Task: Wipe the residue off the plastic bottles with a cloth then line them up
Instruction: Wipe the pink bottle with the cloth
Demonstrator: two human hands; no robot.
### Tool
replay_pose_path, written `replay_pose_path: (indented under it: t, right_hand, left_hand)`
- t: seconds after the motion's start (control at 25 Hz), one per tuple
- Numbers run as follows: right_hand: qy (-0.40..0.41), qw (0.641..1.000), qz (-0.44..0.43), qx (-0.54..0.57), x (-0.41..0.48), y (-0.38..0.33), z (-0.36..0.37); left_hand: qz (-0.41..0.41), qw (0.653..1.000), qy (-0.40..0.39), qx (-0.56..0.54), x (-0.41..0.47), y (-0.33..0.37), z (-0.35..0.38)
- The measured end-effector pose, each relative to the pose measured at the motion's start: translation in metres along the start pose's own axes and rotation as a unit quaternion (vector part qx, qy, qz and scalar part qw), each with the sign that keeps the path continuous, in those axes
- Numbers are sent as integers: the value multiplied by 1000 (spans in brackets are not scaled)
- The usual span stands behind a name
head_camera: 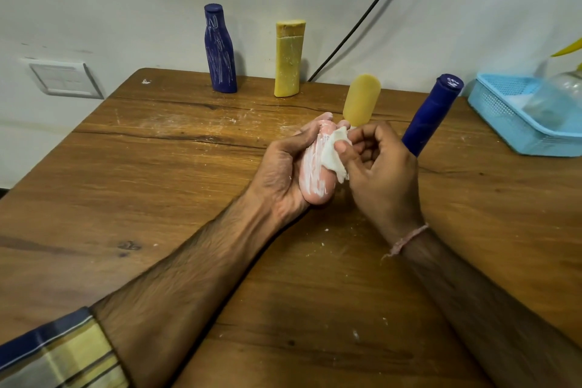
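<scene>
Residue streaks the blue bottle (220, 50) at the far edge of the table (157, 167), left of a yellow bottle (289, 60). Nearer, the left hand (280, 173) curls around a pink bottle (315, 181); the right hand (381, 173) pinches a white cloth (330, 154) against it.

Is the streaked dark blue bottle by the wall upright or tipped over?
Upright: the streaked dark blue plastic bottle stands on its base on the wooden table, cap uppermost.
</scene>
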State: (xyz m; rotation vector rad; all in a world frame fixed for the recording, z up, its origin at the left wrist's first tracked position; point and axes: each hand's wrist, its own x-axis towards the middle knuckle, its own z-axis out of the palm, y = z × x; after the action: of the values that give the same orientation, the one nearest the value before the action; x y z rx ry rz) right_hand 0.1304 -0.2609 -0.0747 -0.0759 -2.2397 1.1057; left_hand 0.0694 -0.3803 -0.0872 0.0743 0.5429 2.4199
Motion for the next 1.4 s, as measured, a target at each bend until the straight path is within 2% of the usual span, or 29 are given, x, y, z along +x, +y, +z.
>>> replay_pose_path:
  t: [0.08,0.2,0.32,0.36,0.4,0.52,0.56,0.68,0.72,0.84,0.88,1.0,1.04,1.16,1.2,1.32,1.4]
  right_hand:
    - [15,1000,8,18,0,3,1]
    - [-79,995,-22,55,-7,5,-7]
    - [-196,970,-144,2,-14,3,-18]
    - [-210,963,-171,-8,-13,4,-19]
    - [-199,967,-161,-6,-12,7,-18]
    - [-107,992,-13,71,-9,5,-13]
    - [-96,993,-27,60,-10,5,-11]
    - [-164,968,-190,-4,-20,1,-9]
    - [-161,964,-213,-19,-20,1,-9]
    - [-43,985,-160,-57,-13,1,-7]
    - [-40,984,-164,-59,-13,1,-7]
    - [-159,954,-252,-35,-20,-1,-8]
    - [-169,948,-267,-39,-18,0,-9]
    - [-68,973,-212,-62,-11,4,-10]
    - [-62,974,-209,-66,-12,5,-10]
    - [-151,945,-286,-58,-19,2,-6]
    - [-115,952,-274,-70,-14,2,-3]
  left_hand:
    - [6,1000,8,15,1,0,2]
    - [14,1000,17,20,-1,1,2]
    - [13,1000,25,2,-3,2,1]
    - [5,1000,25,0,-4,3,0]
    - [-5,1000,23,1,-5,2,0]
    - [-16,999,28,1,-6,2,4]
    - [-9,999,31,-10,-6,2,5]
    - [6,999,43,-22,-5,3,2]
    - [3,999,42,-19,-4,2,2]
    - [-5,999,45,-11,-4,0,3]
    - [-1,999,47,-15,-3,0,2]
    - [13,999,39,-13,-4,0,1]
    - [15,999,38,-13,-5,0,2]
    - [7,999,44,-12,-5,1,3]
    - [9,999,44,-13,-5,1,3]
    - [9,999,38,-19,-6,1,1]
    - [12,999,44,-9,-6,1,1]
